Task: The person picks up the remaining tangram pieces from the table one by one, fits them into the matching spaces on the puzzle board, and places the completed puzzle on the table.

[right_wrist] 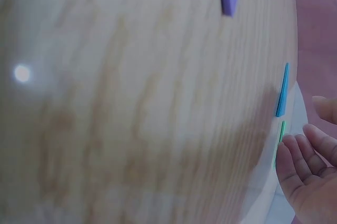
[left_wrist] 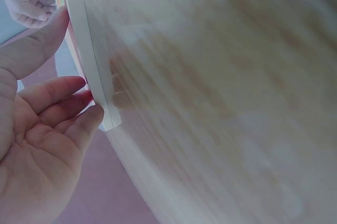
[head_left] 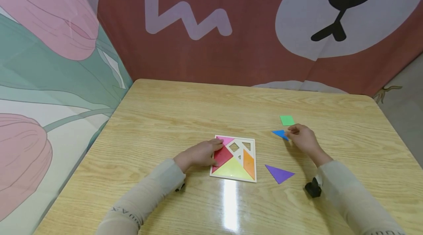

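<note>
A white-framed tangram board (head_left: 255,169) lies flat on the table. Pink (head_left: 227,139), red (head_left: 224,157), yellow (head_left: 232,169) and orange (head_left: 249,164) pieces sit inside it; several cutouts show at its upper right. My left hand (head_left: 203,153) rests on the board's left edge, fingers spread over the red and pink pieces; the left wrist view shows its fingertips (left_wrist: 95,116) against the rim. My right hand (head_left: 303,139) hovers with loosely bent fingers at the right end of a blue triangle (head_left: 280,133). In the right wrist view, a gap shows between the blue triangle (right_wrist: 283,95) and the fingers.
A green piece (head_left: 287,120) lies beyond the blue triangle. Nearer to me is a purple triangle (head_left: 279,173), right of the board. The wooden table (head_left: 185,106) meets a patterned cloth (head_left: 205,58) at its far edge. A dark wrist device (head_left: 313,188) hangs at the right cuff.
</note>
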`<action>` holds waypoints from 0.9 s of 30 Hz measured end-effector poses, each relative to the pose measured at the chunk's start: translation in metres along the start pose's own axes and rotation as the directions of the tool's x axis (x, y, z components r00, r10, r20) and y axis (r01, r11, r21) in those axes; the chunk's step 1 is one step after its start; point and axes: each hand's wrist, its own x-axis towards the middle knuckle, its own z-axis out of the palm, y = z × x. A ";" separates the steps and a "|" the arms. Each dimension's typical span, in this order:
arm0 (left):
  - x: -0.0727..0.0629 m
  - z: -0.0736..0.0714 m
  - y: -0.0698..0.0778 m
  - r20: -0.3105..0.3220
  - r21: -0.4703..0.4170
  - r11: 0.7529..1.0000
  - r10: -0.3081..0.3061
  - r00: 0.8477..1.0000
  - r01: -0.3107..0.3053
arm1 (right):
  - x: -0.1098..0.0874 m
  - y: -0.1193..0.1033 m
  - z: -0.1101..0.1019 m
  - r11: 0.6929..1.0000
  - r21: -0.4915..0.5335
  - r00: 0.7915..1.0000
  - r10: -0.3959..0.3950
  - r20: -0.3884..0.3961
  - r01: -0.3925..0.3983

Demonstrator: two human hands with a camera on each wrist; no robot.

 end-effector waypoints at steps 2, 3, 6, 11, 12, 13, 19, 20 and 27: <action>0.000 0.000 0.000 -0.001 0.001 1.000 0.002 1.000 -0.002 | 0.001 0.000 -0.001 1.000 -0.009 1.000 0.001 -0.003 -0.001; 0.000 0.000 0.000 0.000 0.001 1.000 0.002 1.000 -0.002 | 0.001 0.000 -0.001 1.000 -0.016 1.000 0.001 -0.005 -0.001; 0.001 0.001 0.000 0.003 -0.001 1.000 -0.005 1.000 0.005 | 0.003 0.002 -0.001 1.000 -0.027 1.000 0.004 -0.005 -0.004; 0.001 0.001 -0.001 0.007 0.005 1.000 -0.009 1.000 0.009 | 0.006 0.005 -0.002 0.999 -0.045 1.000 0.006 -0.001 -0.006; 0.001 0.001 -0.001 0.007 0.007 1.000 -0.009 1.000 0.009 | 0.007 0.006 -0.002 0.999 -0.046 1.000 0.008 0.000 -0.008; 0.001 0.000 -0.001 0.007 0.008 1.000 -0.006 1.000 0.006 | 0.007 0.007 -0.002 0.999 -0.049 1.000 0.009 0.003 -0.009; 0.001 0.001 -0.002 0.005 0.011 1.000 -0.003 1.000 0.003 | 0.008 0.007 -0.003 0.999 -0.052 1.000 0.008 0.012 -0.007; 0.001 0.001 -0.002 0.004 0.012 1.000 -0.002 1.000 0.002 | 0.009 0.007 -0.004 0.999 -0.054 1.000 0.006 0.011 -0.006; 0.001 0.000 -0.001 0.004 -0.003 1.000 -0.003 1.000 0.003 | 0.013 0.006 -0.005 0.998 -0.064 1.000 -0.005 -0.001 0.005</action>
